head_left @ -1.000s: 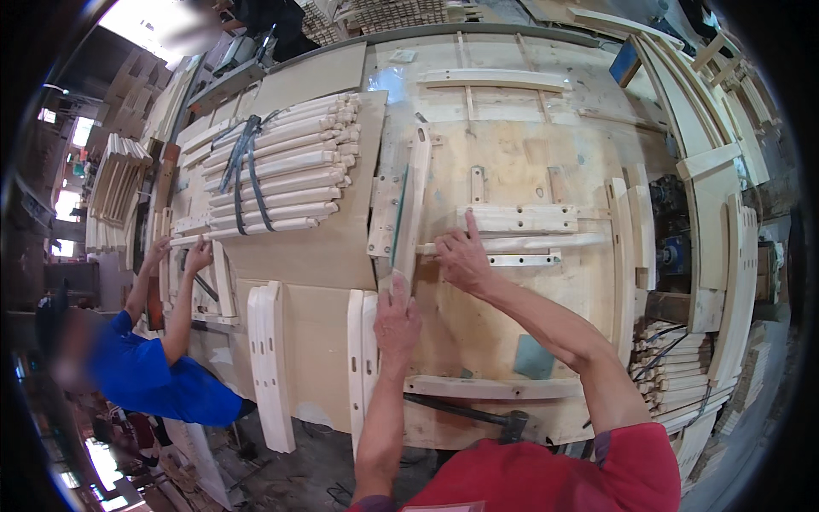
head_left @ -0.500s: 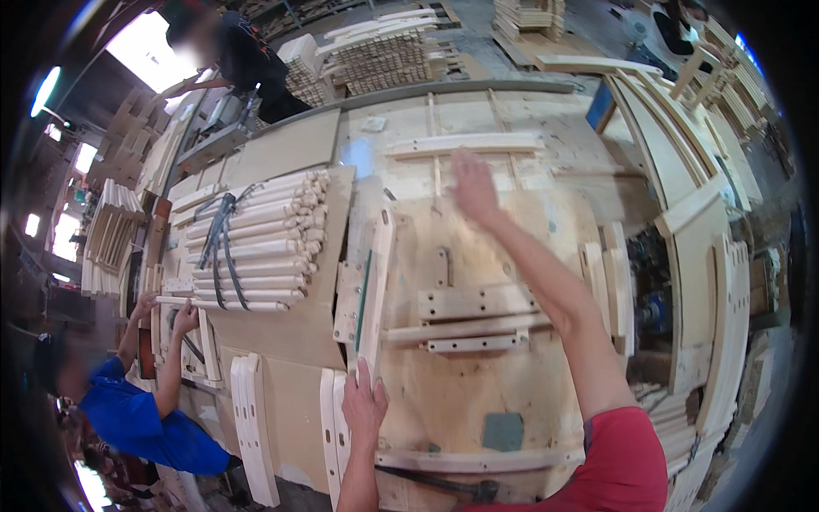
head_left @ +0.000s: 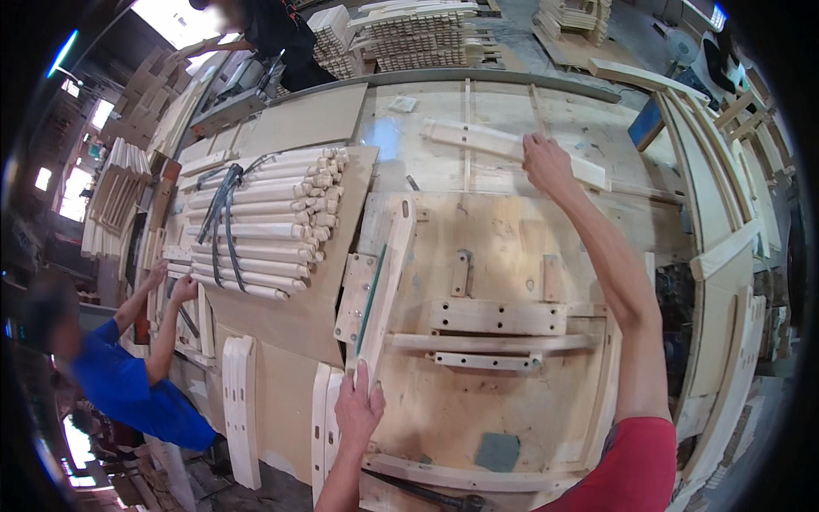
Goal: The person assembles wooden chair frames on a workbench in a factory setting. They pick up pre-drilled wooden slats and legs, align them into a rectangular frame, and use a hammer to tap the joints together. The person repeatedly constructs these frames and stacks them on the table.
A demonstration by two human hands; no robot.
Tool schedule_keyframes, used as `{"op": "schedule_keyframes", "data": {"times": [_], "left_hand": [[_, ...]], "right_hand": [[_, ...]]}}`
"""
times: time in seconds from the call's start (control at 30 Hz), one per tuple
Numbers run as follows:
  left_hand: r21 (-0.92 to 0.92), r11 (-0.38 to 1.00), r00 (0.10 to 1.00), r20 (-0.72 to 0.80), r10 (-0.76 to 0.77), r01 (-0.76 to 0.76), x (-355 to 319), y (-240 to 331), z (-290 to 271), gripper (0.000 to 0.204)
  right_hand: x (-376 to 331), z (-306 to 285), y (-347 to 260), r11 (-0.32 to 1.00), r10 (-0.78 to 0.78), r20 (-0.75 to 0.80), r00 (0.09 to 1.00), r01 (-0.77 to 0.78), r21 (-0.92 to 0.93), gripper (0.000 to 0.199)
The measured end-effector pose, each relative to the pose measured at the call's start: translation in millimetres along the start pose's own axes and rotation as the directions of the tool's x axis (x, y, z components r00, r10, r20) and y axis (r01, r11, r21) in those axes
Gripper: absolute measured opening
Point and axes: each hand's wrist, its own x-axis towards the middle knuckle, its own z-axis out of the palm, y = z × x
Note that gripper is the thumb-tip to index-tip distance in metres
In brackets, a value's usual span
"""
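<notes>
My right hand (head_left: 548,164) reaches to the far part of the bench, its fingers closed over a pale wooden slat (head_left: 478,136) near the slat's right portion. That slat lies at a slant, its left end farther away. Near the front, my left hand (head_left: 358,408) grips the lower end of a slotted wooden bar (head_left: 396,264). The bar leans away from me, with a green strip (head_left: 369,294) along its left side. Beside it sits a drilled wooden block (head_left: 354,299). Between my arms, a wide drilled board (head_left: 497,317) and a curved wooden rail (head_left: 495,343) lie on the plywood panel.
A strapped bundle of turned wooden spindles (head_left: 256,226) lies left of centre. A co-worker in blue (head_left: 141,388) handles a piece at the left edge; another in dark clothes (head_left: 286,43) stands at the far side. Slotted boards (head_left: 241,410) stand at the front left.
My right hand has moved right and closed on the far slat, which has swung from nearly level to a slant. My left hand keeps its hold on the slotted bar. The view has shifted slightly.
</notes>
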Motion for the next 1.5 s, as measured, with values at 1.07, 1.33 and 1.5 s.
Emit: {"op": "schedule_keyframes", "data": {"times": [1.07, 1.33, 1.5], "left_hand": [[-0.072, 0.997, 0.997, -0.073, -0.002, -0.003, -5.5, 1.8, -9.9, 0.063], [0.091, 0.989, 0.942, -0.306, 0.137, -0.114, -2.0, 21.0, -8.8, 0.065], [-0.055, 0.836, 0.794, -0.351, 0.496, -0.546, 74.5, 112.5, 10.5, 0.057]], "right_hand": [[-160.3, -58.7, -74.5, 0.894, -0.444, 0.412, 0.795, 0.425, 0.143, 0.039], [-279.4, -60.5, -89.8, 0.837, 0.084, -0.216, 0.973, 0.049, 0.545, 0.048], [-428.1, -93.0, -48.0, 0.794, 0.606, -0.134, 0.784, -0.584, 0.169, 0.06]]}}
